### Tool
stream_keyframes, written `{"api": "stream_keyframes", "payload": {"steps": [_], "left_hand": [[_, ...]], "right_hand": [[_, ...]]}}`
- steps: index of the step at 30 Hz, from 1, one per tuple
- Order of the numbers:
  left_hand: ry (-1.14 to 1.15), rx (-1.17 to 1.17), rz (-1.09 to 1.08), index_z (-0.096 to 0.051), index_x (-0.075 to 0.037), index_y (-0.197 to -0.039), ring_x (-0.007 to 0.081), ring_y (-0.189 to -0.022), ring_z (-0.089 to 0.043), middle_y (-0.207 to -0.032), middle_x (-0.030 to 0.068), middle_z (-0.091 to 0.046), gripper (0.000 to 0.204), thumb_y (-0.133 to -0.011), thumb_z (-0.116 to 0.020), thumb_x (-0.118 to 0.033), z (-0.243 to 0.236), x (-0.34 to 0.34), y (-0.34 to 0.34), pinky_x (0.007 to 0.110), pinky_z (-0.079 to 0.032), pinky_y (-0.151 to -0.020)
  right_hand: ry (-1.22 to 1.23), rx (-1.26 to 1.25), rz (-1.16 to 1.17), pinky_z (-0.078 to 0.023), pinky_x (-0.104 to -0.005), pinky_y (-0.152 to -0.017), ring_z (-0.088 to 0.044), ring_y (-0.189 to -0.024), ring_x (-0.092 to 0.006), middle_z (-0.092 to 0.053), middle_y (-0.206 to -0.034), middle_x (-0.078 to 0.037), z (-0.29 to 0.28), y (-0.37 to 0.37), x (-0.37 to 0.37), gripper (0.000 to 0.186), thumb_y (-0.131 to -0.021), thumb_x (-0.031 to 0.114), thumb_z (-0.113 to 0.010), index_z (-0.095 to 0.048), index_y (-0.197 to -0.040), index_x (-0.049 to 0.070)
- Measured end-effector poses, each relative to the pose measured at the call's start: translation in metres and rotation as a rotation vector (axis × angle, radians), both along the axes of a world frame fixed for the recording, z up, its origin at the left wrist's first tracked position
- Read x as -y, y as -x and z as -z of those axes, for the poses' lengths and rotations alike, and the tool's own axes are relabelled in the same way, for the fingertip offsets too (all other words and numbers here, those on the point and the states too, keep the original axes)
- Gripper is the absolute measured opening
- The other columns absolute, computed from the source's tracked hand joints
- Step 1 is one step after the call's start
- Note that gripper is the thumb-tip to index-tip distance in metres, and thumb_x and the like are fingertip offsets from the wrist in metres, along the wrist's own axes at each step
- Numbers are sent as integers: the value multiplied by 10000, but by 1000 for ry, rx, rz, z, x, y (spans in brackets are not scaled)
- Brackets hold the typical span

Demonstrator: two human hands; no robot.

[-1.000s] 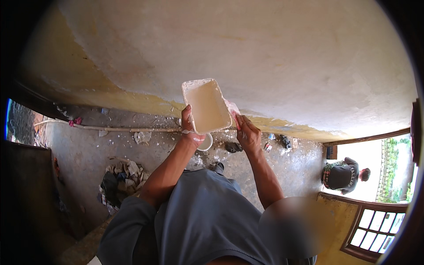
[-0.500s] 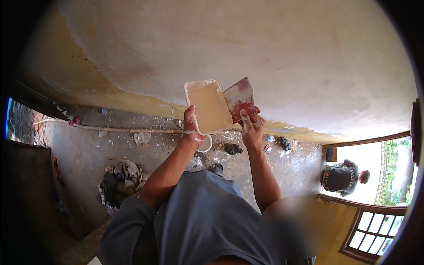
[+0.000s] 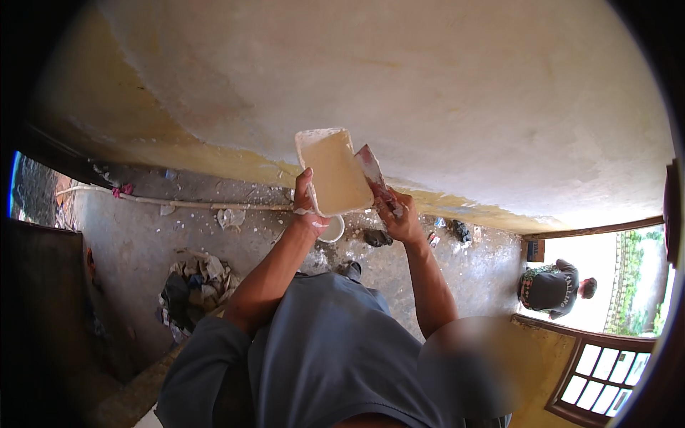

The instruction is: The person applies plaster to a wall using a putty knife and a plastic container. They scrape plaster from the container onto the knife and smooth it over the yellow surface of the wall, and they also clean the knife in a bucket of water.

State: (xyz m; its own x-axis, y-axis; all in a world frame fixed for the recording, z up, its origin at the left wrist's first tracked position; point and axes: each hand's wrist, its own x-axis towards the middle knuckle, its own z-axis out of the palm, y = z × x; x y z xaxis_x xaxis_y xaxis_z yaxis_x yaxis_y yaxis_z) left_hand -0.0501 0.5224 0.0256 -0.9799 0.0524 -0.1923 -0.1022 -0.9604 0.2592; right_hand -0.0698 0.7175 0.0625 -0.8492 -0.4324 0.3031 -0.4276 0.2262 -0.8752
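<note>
My left hand (image 3: 310,207) grips a rectangular plastic tub (image 3: 335,171) by its left side, thumb over the rim. A smooth cream-coloured paste or filler coats the inside of the tub. In my right hand (image 3: 399,214) is a flat reddish scraper (image 3: 370,171), smeared with pale paste and turned nearly edge-on. Its blade lies against or just beside the tub's right rim; I cannot tell whether they touch. White smears show on my left wrist. Before me rises the wall (image 3: 428,93), mostly coated pale, with yellow paint along its lower part.
On the paint-spattered floor stand a white bucket (image 3: 332,230) and a dark lump (image 3: 377,237). A long pole (image 3: 214,205) lies along the wall's foot. Crumpled sacks and cloth (image 3: 193,289) are heaped at left. Another person (image 3: 553,289) sits at the doorway on the right.
My right hand has turned the scraper from showing its broad face to nearly edge-on, bringing it lower and closer to the tub. The tub has barely moved.
</note>
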Motion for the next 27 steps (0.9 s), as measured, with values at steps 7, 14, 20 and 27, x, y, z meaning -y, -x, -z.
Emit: {"api": "stream_keyframes", "payload": {"steps": [7,14,20,27], "left_hand": [[7,7,26,-411,-69,-1343,300,-1150,-534,-1270,140,-524,692,-803,-494,-495,0,-2,0,491,-424,-986],[-1,24,-3,-481,-63,-1258,282,-1081,-564,-1184,116,-572,616,-794,-565,-460,4,0,0,447,-452,-946],[-1,61,-22,-495,-76,-1241,270,-1054,-574,-1165,100,-580,582,-799,-566,-448,4,0,-3,436,-461,-930],[-39,26,-33,-510,-93,-1234,258,-1065,-572,-1163,89,-584,596,-779,-574,-472,13,-4,-8,436,-467,-922]], "right_hand": [[-164,-41,-1,-471,-345,-627,-577,-682,-265,-614,-780,-170,16,-3,-5,278,-825,2,-530,-601,-1093,-17],[-285,-144,3,-503,-411,-809,-621,-918,-403,-625,-988,-269,25,-3,-13,401,-769,-18,-542,-582,-1168,-7],[-424,127,432,-527,-364,-721,-651,-857,-353,-656,-968,-202,19,16,-41,229,-801,8,-558,-653,-1008,-14],[-211,-370,359,-485,-313,-617,-628,-682,-233,-640,-807,-165,-97,27,-18,120,-846,57,-596,-627,-938,-14]]}}
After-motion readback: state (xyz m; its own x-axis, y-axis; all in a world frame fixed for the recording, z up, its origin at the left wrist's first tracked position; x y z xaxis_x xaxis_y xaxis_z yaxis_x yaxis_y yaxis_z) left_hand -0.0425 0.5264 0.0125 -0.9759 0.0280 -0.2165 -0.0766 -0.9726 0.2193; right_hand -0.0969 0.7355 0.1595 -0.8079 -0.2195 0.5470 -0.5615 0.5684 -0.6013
